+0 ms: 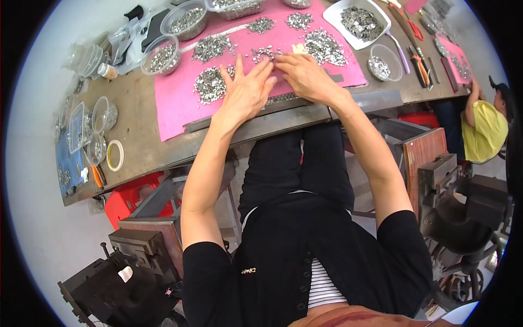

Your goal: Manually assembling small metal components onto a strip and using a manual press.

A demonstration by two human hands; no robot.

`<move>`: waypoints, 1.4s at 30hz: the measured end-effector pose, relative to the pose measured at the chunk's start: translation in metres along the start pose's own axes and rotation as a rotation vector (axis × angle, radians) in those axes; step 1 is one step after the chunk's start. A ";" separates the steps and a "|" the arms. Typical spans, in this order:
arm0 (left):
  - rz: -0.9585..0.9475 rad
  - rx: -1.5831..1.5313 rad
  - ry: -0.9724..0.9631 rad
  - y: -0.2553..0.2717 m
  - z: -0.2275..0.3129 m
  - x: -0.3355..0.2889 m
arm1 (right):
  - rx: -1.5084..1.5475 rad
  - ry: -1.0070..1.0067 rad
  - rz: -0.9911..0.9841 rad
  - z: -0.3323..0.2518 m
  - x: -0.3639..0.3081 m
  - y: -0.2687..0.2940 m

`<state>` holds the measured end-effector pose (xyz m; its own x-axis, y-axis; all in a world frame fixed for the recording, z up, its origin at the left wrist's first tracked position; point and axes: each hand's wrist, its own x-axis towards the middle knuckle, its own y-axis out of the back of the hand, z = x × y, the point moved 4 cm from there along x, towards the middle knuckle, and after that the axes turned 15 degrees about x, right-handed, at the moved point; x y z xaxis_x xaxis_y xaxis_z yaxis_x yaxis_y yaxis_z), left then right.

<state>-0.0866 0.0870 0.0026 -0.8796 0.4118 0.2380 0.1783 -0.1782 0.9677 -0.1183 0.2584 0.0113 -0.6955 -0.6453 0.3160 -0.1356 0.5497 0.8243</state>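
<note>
Both my hands reach over a pink mat (169, 109) that carries several piles of small silvery metal pieces. My left hand (246, 90) is open, its fingers spread, between the near-left pile (211, 84) and the mat's middle. My right hand (310, 76) is open too, its fingers stretched toward a small scatter of metal pieces (264, 53). The fingertips of both hands come close together there; whether they touch a piece is too small to tell. Below my hands, a long metal strip (283, 100) with a row of small pieces lies along the table's front edge, partly hidden.
Clear plastic tubs of metal pieces (162, 57) stand behind the mat. A white tray (357, 27) and a round tub (384, 64) are at right, near orange-handled pliers (419, 68). A tape roll (115, 155) lies at left. Another person (482, 131) works at far right.
</note>
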 end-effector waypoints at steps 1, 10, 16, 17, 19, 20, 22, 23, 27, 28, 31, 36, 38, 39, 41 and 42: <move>-0.048 -0.014 -0.022 0.004 0.004 -0.009 | 0.040 0.021 -0.060 -0.003 -0.006 0.004; 0.330 -0.203 0.176 0.024 -0.014 -0.025 | 0.252 -0.096 0.127 0.010 -0.006 0.027; 0.310 -0.091 0.148 0.020 -0.010 -0.009 | 0.256 -0.068 0.123 0.002 -0.004 0.022; 0.315 -0.068 0.138 0.017 -0.010 -0.006 | 0.269 -0.039 0.099 -0.001 -0.002 0.019; 0.321 -0.048 0.129 0.012 -0.011 0.000 | 0.280 -0.011 0.074 -0.005 0.000 0.015; 0.304 -0.019 0.097 0.009 -0.010 0.003 | 0.290 -0.018 0.079 -0.005 0.000 0.013; 0.284 0.008 0.065 0.006 -0.009 0.006 | 0.300 -0.027 0.084 -0.005 0.000 0.008; 0.277 0.015 0.060 0.005 -0.009 0.007 | 0.282 -0.048 0.086 -0.003 0.001 0.005; 0.294 0.031 0.027 0.008 -0.008 0.007 | 0.200 -0.076 0.122 -0.001 0.001 0.000; 0.292 0.030 0.025 0.010 -0.006 0.005 | 0.201 -0.078 0.122 -0.002 0.000 0.000; 0.347 -0.127 0.027 0.026 0.008 -0.013 | 0.061 -0.064 0.158 -0.006 -0.005 0.003; 0.373 -0.164 0.056 0.025 0.026 -0.036 | 0.167 -0.081 0.226 -0.023 -0.021 0.010; 0.396 -0.166 0.069 0.020 0.029 -0.038 | 0.254 -0.031 0.276 -0.030 -0.029 0.007; 0.395 -0.167 0.071 0.018 0.031 -0.039 | 0.254 -0.031 0.275 -0.034 -0.032 0.003; 0.434 -0.156 0.074 0.017 0.033 -0.040 | 0.241 -0.031 0.318 -0.040 -0.038 -0.002; 0.435 -0.156 0.074 0.017 0.033 -0.040 | 0.245 -0.033 0.320 -0.039 -0.038 -0.006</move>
<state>-0.0341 0.0972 0.0125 -0.7680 0.2059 0.6065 0.4738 -0.4546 0.7543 -0.0634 0.2593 0.0125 -0.7513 -0.4063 0.5200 -0.0705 0.8329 0.5489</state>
